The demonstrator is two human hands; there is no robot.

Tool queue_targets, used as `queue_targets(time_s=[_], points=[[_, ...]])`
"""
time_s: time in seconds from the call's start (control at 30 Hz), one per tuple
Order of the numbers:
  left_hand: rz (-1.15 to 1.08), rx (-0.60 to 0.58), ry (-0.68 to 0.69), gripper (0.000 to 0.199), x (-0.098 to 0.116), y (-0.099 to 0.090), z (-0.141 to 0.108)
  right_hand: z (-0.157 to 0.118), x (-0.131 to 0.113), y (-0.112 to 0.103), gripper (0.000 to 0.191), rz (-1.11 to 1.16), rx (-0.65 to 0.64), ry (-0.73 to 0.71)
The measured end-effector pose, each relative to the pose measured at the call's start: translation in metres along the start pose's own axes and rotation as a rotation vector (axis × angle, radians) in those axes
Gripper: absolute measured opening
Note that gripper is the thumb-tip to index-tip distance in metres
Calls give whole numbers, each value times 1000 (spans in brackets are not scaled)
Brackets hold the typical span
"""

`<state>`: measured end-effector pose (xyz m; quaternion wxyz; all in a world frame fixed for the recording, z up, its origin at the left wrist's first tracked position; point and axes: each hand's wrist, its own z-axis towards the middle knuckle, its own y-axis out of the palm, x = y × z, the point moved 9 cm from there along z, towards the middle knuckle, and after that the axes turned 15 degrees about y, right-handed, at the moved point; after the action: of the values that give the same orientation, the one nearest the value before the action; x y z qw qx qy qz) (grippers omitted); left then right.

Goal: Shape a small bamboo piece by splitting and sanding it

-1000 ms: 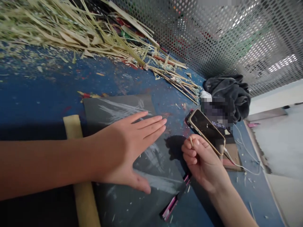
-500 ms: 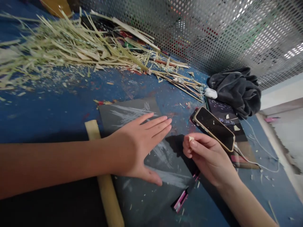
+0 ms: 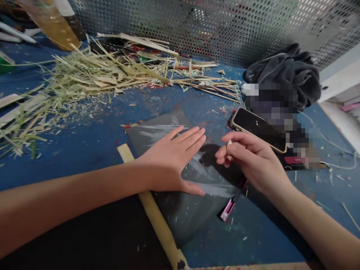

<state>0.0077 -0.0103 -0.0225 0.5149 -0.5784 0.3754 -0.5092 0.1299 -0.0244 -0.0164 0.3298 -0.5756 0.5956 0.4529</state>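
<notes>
Blue, paint-flecked table [image 3: 70, 150] carries a dark sheet [image 3: 185, 210] scratched white. Left hand [image 3: 171, 163] lies flat on the sheet, fingers straight and together, holding nothing. Right hand [image 3: 250, 161] hovers beside it, fingers clamped on a small pale chip [image 3: 229, 143], just before a phone [image 3: 258, 129]. Straw [image 3: 84, 78] is heaped behind.

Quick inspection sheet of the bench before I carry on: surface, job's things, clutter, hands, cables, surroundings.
Surface: blue table, paint-flecked, littered with chips.
Job's things: dark sandpaper sheet, white-streaked; small pale piece pinched in fingers; bamboo strip beside the sheet.
Clutter: bamboo shavings, phone, pink tool, dark cloth.
Hands: left hand flat on sheet; right hand closed on the piece.
Cables: white cable right of the phone.
Surroundings: perforated metal panel behind.
</notes>
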Motion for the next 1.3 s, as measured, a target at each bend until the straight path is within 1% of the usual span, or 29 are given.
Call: queue_targets(time_s=[0.07, 0.13, 0.2, 0.23, 0.3, 0.4, 0.5, 0.57, 0.73, 0.8, 0.93, 1.0, 1.1, 1.13, 1.17, 1.23, 1.3], points=[[3, -13, -3, 114, 0, 0, 0, -4, -9, -7, 9, -59, 83, -113], [5, -24, -3, 114, 0, 1, 1, -10, -18, -14, 10, -130, 175, -203], [8, -26, 0, 114, 0, 1, 1, -17, -26, -16, 12, -274, 256, -271], [11, -22, 1, 114, 0, 1, 1, -19, -29, -14, 12, -377, 281, -297], [17, -15, 0, 114, 0, 1, 0, -21, -30, -4, 10, -604, 288, -324], [20, -18, 2, 114, 0, 2, 0, -23, -25, 17, 9, -907, 228, -388], [27, -18, 4, 114, 0, 2, 1, -31, -25, 34, 11, -1143, 215, -542], [32, -13, -1, 114, 0, 2, 1, -35, -25, 38, 11, -1245, 224, -575], [23, 4, -9, 114, 0, 0, 1, -36, -18, 32, 11, -1347, 253, -484], [24, 21, 0, 113, 1, -1, 0, -36, -16, 35, 11, -1360, 259, -507], [40, 54, 22, 114, 4, -3, -1, -31, -18, 47, 16, -1364, 255, -569], [45, 64, 21, 113, 4, -3, 0, -29, -19, 53, 21, -1391, 232, -563], [39, 70, 16, 113, 4, -4, 1, -30, -14, 58, 26, -1451, 156, -505], [34, 69, 17, 114, 5, -4, 1, -31, -12, 57, 26, -1461, 151, -488], [30, 68, 18, 114, 5, -4, 1, -32, -12, 57, 24, -1462, 167, -492], [23, 67, 16, 114, 5, -3, 2, -34, -15, 56, 18, -1444, 217, -551], [15, 79, 9, 113, 4, -4, 1, -34, -16, 58, 18, -1433, 226, -594]])
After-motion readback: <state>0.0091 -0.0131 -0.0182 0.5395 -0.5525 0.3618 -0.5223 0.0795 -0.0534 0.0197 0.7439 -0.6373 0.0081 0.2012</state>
